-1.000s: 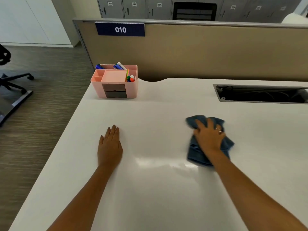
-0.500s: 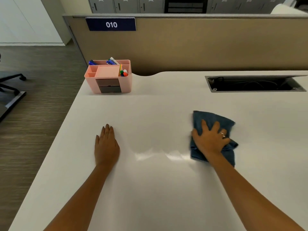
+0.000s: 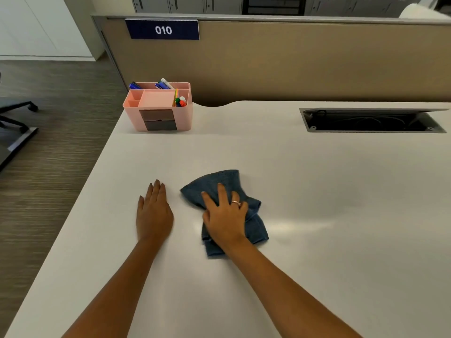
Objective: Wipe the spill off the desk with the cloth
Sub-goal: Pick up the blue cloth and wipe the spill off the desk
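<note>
Right hand (image 3: 225,219) slid cloth (image 3: 219,184) leftward, seemingly nearer left hand (image 3: 153,213).

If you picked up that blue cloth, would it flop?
Probably floppy: the blue cloth lies bunched and folded under the right hand. It likely slides easily, since the white desk looks smooth and shiny.

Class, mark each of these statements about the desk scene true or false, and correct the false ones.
1. The right hand presses on the blue cloth. True.
2. The left hand grips the cloth. False: it lies flat on the bare desk, beside the cloth.
3. The pink organizer stands at the desk's far left corner. True.
4. The sign on the partition reads 025. False: it reads 010.
5. The cable hatch lies between the two hands. False: it lies far right, beyond them.
</note>
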`<control>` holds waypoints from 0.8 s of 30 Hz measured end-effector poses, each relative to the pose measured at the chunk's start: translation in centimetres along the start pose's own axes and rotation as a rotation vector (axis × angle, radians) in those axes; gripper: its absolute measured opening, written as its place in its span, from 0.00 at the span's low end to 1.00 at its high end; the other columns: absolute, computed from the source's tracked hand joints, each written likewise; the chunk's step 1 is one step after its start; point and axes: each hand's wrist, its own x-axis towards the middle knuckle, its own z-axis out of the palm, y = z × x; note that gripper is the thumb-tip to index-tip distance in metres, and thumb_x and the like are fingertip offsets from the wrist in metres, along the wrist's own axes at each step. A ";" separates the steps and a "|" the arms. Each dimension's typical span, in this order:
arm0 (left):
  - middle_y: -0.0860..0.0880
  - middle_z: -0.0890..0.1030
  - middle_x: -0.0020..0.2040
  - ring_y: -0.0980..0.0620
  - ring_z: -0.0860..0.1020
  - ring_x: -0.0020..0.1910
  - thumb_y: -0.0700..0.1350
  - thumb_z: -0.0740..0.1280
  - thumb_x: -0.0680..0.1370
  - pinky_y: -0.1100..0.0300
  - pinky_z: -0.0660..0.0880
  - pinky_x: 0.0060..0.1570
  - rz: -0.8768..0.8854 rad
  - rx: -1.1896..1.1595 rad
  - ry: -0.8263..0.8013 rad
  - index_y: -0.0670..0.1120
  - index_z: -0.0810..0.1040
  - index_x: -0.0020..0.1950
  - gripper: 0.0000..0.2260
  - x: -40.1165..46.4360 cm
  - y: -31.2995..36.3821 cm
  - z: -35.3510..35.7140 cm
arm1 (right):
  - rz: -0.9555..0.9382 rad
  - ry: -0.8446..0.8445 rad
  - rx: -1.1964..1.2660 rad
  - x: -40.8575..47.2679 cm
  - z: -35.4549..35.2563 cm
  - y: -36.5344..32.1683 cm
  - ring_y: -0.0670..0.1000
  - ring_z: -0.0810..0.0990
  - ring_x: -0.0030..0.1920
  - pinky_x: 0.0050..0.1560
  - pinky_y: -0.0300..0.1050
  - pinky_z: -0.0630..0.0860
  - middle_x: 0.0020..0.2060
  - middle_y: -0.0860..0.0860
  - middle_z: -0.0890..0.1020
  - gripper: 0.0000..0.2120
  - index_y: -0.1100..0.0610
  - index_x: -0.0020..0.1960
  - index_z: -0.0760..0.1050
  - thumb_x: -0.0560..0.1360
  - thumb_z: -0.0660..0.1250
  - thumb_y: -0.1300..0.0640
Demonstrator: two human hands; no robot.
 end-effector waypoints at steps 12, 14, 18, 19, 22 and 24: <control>0.44 0.59 0.77 0.47 0.55 0.77 0.36 0.53 0.78 0.46 0.53 0.75 0.013 0.008 0.014 0.40 0.59 0.74 0.23 -0.2 0.2 -0.1 | 0.557 -0.008 -0.025 -0.5 -1.6 24.1 0.66 0.65 0.66 0.60 0.71 0.59 0.73 0.52 0.65 0.26 0.41 0.72 0.60 0.75 0.56 0.38; 0.44 0.59 0.77 0.47 0.55 0.77 0.36 0.53 0.78 0.46 0.53 0.75 0.008 0.008 0.013 0.40 0.59 0.74 0.23 -0.2 0.2 -0.1 | 0.574 -0.053 -0.023 -0.8 -1.4 24.0 0.67 0.61 0.68 0.60 0.73 0.57 0.75 0.51 0.61 0.30 0.40 0.73 0.55 0.73 0.53 0.32; 0.44 0.59 0.77 0.47 0.55 0.77 0.36 0.53 0.77 0.47 0.53 0.74 0.005 0.012 0.012 0.40 0.59 0.74 0.24 -0.1 0.2 -0.1 | 0.546 -0.038 -0.029 -1.3 -1.3 20.6 0.70 0.63 0.65 0.58 0.70 0.62 0.73 0.56 0.63 0.34 0.45 0.73 0.60 0.72 0.53 0.31; 0.44 0.59 0.77 0.47 0.55 0.77 0.36 0.53 0.77 0.47 0.53 0.74 0.005 0.015 0.014 0.40 0.59 0.74 0.24 -0.1 0.1 -0.1 | 0.521 -0.028 -0.031 -1.3 -1.3 19.5 0.70 0.65 0.64 0.57 0.69 0.63 0.72 0.58 0.64 0.34 0.47 0.73 0.62 0.71 0.51 0.32; 0.44 0.59 0.77 0.48 0.55 0.76 0.36 0.53 0.77 0.47 0.53 0.74 0.001 0.013 0.016 0.40 0.60 0.74 0.24 0.0 0.1 0.0 | 0.430 -0.024 -0.015 -1.2 -1.5 15.5 0.70 0.67 0.61 0.55 0.66 0.65 0.71 0.59 0.67 0.35 0.49 0.72 0.65 0.69 0.48 0.35; 0.44 0.60 0.77 0.48 0.56 0.76 0.36 0.54 0.77 0.47 0.54 0.74 0.001 0.002 0.016 0.40 0.60 0.74 0.24 0.0 0.1 0.1 | 0.349 -0.030 -0.015 -1.2 -1.5 12.0 0.69 0.70 0.59 0.53 0.63 0.67 0.71 0.59 0.67 0.32 0.49 0.71 0.66 0.70 0.50 0.38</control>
